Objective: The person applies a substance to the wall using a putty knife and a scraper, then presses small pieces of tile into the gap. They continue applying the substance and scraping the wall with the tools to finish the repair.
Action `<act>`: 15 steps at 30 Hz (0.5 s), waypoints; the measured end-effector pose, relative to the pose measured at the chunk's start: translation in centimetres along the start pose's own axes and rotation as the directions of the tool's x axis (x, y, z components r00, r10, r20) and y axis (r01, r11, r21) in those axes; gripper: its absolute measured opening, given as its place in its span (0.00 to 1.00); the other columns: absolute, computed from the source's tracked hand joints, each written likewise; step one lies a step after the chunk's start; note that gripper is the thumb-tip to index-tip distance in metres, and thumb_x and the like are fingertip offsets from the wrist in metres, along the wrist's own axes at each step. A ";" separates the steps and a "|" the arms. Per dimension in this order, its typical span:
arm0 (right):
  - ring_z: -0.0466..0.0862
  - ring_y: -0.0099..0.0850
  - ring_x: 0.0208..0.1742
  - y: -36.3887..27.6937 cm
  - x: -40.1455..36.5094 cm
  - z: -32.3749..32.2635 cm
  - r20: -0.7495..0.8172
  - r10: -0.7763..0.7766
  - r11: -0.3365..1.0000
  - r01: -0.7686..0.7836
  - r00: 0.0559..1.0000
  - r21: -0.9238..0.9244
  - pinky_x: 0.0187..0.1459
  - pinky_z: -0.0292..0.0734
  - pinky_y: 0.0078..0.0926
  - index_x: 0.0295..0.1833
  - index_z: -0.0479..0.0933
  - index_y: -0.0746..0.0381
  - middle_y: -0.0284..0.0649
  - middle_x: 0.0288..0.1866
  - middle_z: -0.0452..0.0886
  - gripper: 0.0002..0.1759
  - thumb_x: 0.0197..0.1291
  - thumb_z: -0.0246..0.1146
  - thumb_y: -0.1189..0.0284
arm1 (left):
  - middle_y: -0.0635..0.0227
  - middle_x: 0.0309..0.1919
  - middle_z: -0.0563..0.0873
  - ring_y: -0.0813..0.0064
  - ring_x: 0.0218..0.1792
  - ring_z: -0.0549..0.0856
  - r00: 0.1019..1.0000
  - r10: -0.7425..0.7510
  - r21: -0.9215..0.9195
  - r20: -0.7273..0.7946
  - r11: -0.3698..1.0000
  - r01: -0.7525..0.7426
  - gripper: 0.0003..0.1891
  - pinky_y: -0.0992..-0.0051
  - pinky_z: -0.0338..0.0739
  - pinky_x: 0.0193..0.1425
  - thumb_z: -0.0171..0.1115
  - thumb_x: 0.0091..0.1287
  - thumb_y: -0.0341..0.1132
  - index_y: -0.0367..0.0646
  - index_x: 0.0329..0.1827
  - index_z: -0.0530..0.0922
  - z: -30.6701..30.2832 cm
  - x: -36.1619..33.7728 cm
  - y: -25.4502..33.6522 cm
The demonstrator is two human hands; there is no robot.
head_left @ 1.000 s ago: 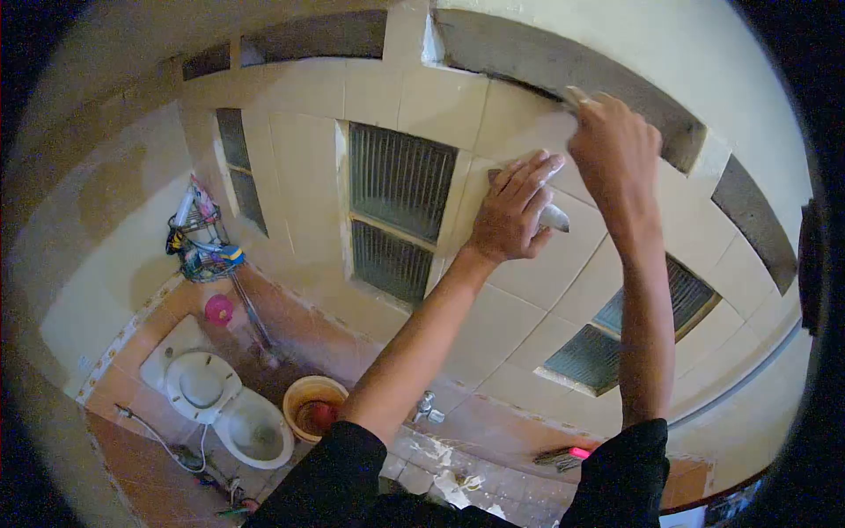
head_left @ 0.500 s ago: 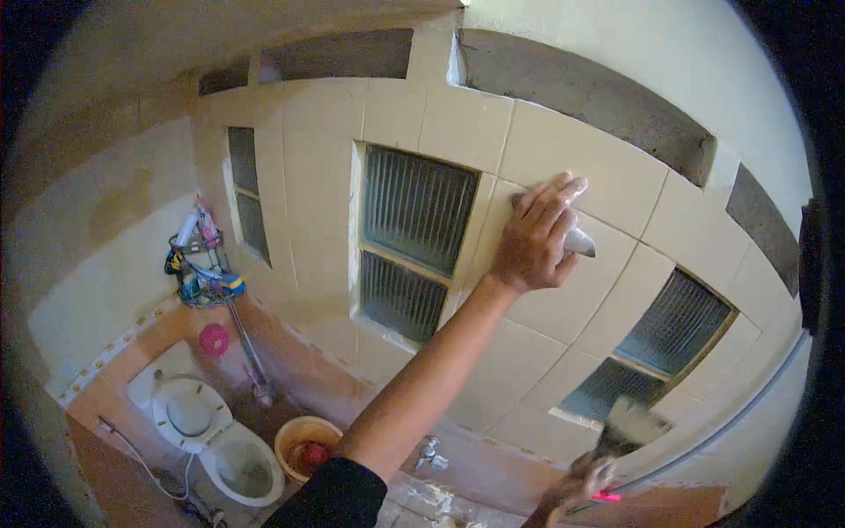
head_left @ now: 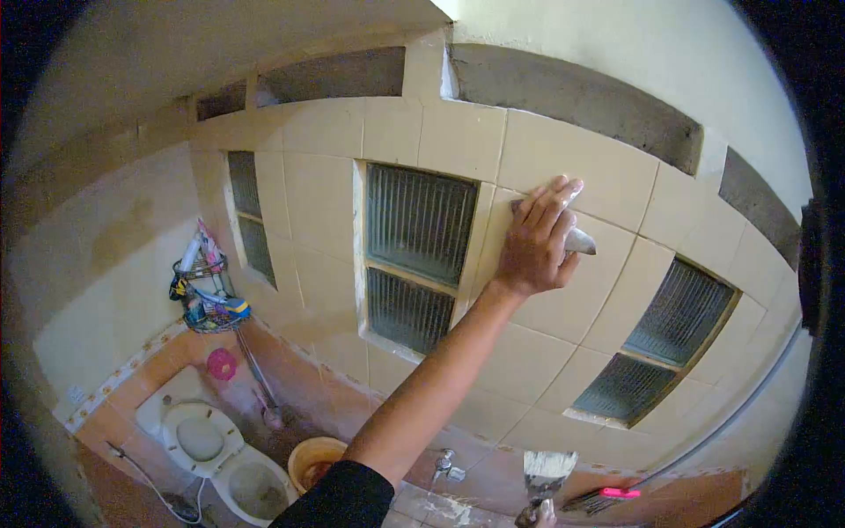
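Observation:
My left hand [head_left: 535, 251], its arm stretched up in a black sleeve [head_left: 339, 502], is against the cream tiled wall [head_left: 572, 290] between two glass-block windows. Its fingers are wrapped over a smooth grey-white tool [head_left: 579, 241] with a pointed end, pressed to the tile near a grout line; the palm side is hidden. Low in the frame, my right hand [head_left: 539, 516] holds a putty knife [head_left: 547, 473] upright, its wide blade coated with whitish material. Only the fingers of that hand show at the bottom edge.
A glass-block window [head_left: 418, 229] is left of my arm, another [head_left: 678, 312] to the right. Below are a toilet [head_left: 201, 436], a bucket [head_left: 310, 453], a tap [head_left: 447, 466] and a pink-backed brush [head_left: 620, 494]. A corner rack [head_left: 207, 282] holds bottles. A grey hose [head_left: 731, 418] runs at right.
My right hand and the putty knife have moved down and left, with the blade now pointing up. My left hand stays nearly in place on the wall. The view has shifted slightly.

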State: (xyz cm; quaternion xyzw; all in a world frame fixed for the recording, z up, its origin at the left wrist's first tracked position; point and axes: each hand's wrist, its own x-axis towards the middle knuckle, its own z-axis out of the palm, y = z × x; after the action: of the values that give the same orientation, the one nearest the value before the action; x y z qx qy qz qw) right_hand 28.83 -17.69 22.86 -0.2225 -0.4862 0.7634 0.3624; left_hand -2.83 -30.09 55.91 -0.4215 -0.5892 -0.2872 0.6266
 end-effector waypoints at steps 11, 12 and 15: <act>0.58 0.18 0.19 -1.6 1.6 7.7 0.339 -0.064 0.985 0.114 0.939 -0.129 0.22 0.49 0.20 0.28 0.70 0.60 0.27 0.20 0.61 0.16 0.65 0.60 0.63 | 0.55 0.68 0.71 0.51 0.72 0.67 1.000 0.012 0.022 -0.026 1.000 -0.011 0.18 0.51 0.58 0.73 0.61 0.52 0.42 0.37 0.39 0.73 0.3 -0.2 -0.2; 0.58 0.18 0.19 -1.0 1.5 7.8 0.339 -0.060 0.986 0.109 0.939 -0.128 0.22 0.49 0.20 0.28 0.70 0.60 0.27 0.20 0.61 0.16 0.65 0.60 0.63 | 0.52 0.68 0.70 0.51 0.72 0.66 1.000 0.008 -0.002 -0.025 1.000 -0.008 0.19 0.52 0.58 0.74 0.61 0.50 0.39 0.35 0.41 0.73 0.3 -0.2 -0.1; 0.58 0.17 0.19 0.9 0.7 7.9 0.305 -0.039 0.989 0.080 0.951 -0.124 0.22 0.49 0.21 0.27 0.68 0.59 0.26 0.19 0.61 0.17 0.66 0.59 0.63 | 0.50 0.68 0.69 0.50 0.72 0.65 1.000 0.010 -0.024 -0.017 1.000 -0.010 0.20 0.53 0.57 0.76 0.61 0.49 0.36 0.33 0.43 0.74 0.2 -0.1 -0.1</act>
State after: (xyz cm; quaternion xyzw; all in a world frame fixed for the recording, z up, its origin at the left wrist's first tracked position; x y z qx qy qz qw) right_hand 22.65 -22.00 25.41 -0.1124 -0.5929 0.7425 0.2908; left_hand -3.02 -29.95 55.78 -0.4295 -0.5784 -0.2947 0.6278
